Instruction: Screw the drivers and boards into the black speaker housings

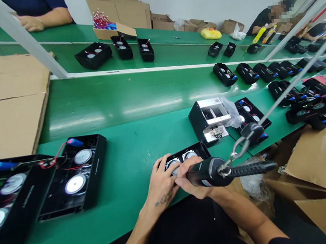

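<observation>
Right hand (194,183): wrapped around the body of a black power screwdriver (209,173), which lies tilted with its tail toward the right. Left hand (162,180): laid over the near left part of a black case (202,151), fingers bent close to the tool's front end; cannot tell whether it pinches anything. Case sits on the worktop (129,158) right in front of the person, its far end close to the small machine (213,112). Two round speakers (190,155) show inside.

Risks (judgement):
1. Tip hidden behind the fingers. Should it be off-centre or leaning, it could slip and pierce a speaker or catch a left fingertip, both being so near.
2. Case has no visible clamp; the left hand seems its main restraint. A light hold plus the tool's twist might turn it, perhaps knocking it against the machine.
3. Metal hook (240,149) at the tool's rear joins a slanting line; pull from it could tip the tool out of line.
4. Plastic bag (231,111) touches the machine; loose film might snag there.

Screw not visible; seating cannot be judged.
</observation>
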Demonstrator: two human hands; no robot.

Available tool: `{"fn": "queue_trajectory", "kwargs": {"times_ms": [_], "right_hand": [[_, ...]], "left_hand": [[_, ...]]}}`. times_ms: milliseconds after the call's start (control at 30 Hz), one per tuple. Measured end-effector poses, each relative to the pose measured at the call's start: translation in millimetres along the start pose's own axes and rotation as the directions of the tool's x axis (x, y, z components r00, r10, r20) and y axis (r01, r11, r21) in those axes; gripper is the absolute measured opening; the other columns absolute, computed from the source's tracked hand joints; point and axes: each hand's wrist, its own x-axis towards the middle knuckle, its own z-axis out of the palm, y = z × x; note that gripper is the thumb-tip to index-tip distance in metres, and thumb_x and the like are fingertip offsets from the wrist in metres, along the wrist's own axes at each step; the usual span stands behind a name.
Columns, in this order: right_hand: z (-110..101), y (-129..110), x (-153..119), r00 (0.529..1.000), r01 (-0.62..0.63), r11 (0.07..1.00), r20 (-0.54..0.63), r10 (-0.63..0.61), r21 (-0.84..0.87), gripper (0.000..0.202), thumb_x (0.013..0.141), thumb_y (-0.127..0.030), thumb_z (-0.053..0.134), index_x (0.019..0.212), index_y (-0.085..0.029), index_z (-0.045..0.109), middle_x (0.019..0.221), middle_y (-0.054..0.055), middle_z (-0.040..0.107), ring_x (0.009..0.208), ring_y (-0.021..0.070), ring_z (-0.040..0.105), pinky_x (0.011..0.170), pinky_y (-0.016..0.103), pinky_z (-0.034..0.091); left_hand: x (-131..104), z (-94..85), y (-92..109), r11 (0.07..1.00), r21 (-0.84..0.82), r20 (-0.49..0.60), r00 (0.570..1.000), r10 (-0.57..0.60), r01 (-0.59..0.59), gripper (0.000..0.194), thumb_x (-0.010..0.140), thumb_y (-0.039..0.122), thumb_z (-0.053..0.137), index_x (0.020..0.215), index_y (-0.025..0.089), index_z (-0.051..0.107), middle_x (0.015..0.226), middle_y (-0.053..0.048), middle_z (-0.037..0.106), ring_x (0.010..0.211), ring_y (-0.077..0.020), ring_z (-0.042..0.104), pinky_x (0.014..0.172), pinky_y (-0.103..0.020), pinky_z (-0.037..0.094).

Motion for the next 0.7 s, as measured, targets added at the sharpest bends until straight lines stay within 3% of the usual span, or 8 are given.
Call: {"fn": "queue_trajectory", "kwargs": {"times_ms": [100, 200, 367, 600, 700], "right_hand": [[-2, 7, 2, 0.996, 0.087, 0.979, -0.053, -0.079, 0.182, 0.025, 0.099, -0.029, 0.071, 0.113, -0.032, 0.05, 0.067, -0.01, 0.053, 0.048, 0.0133, 0.053, 0.051, 0.03, 0.051], [-2, 17, 4, 0.989, 0.123, 0.944, -0.112, -0.093, 0.305, 0.025, 0.103, -0.029, 0.069, 0.116, -0.032, 0.048, 0.06, -0.014, 0.045, 0.039, 0.0093, 0.041, 0.043, 0.024, 0.041], [-3, 28, 7, 0.981, 0.167, 0.876, -0.163, -0.103, 0.453, 0.026, 0.102, -0.033, 0.071, 0.113, -0.032, 0.048, 0.056, -0.016, 0.044, 0.036, 0.0075, 0.039, 0.041, 0.019, 0.038], [-23, 2, 14, 0.961, 0.227, 0.851, -0.252, -0.115, 0.474, 0.022, 0.101, -0.038, 0.072, 0.111, -0.036, 0.052, 0.053, -0.016, 0.037, 0.033, 0.0075, 0.029, 0.037, 0.018, 0.034], [-45, -18, 22, 0.916, 0.271, 0.875, -0.385, -0.108, 0.401, 0.023, 0.099, -0.039, 0.074, 0.113, -0.035, 0.057, 0.053, -0.015, 0.037, 0.035, 0.0085, 0.031, 0.039, 0.02, 0.037]], "left_hand": [[4, -7.9, 1, 1.0, 0.007, 0.013, 1.0, 0.011, -0.011, 0.008, 0.085, 0.029, 0.085, 0.093, 0.029, 0.085, 0.137, -0.001, 0.075, 0.152, -0.0395, 0.047, 0.123, -0.056, 0.04], [9, -14.8, 2, 1.0, 0.008, 0.046, 0.999, 0.009, -0.01, 0.012, 0.084, 0.033, 0.089, 0.095, 0.031, 0.085, 0.137, -0.001, 0.075, 0.15, -0.0404, 0.049, 0.121, -0.058, 0.043], [11, -17.9, 1, 1.0, -0.015, 0.058, 0.998, 0.016, -0.015, 0.016, 0.082, 0.032, 0.091, 0.096, 0.032, 0.085, 0.137, 0.002, 0.076, 0.15, -0.0411, 0.049, 0.121, -0.06, 0.044], [9, -13.4, -1, 1.0, 0.006, 0.052, 0.999, 0.004, -0.005, 0.012, 0.079, 0.03, 0.091, 0.088, 0.029, 0.084, 0.132, -0.002, 0.078, 0.148, -0.0416, 0.051, 0.119, -0.061, 0.046], [10, -12.8, -1, 1.0, 0.008, 0.038, 0.999, 0.007, -0.007, 0.011, 0.077, 0.029, 0.092, 0.08, 0.027, 0.081, 0.13, -0.001, 0.078, 0.146, -0.0406, 0.052, 0.117, -0.059, 0.047]]}}
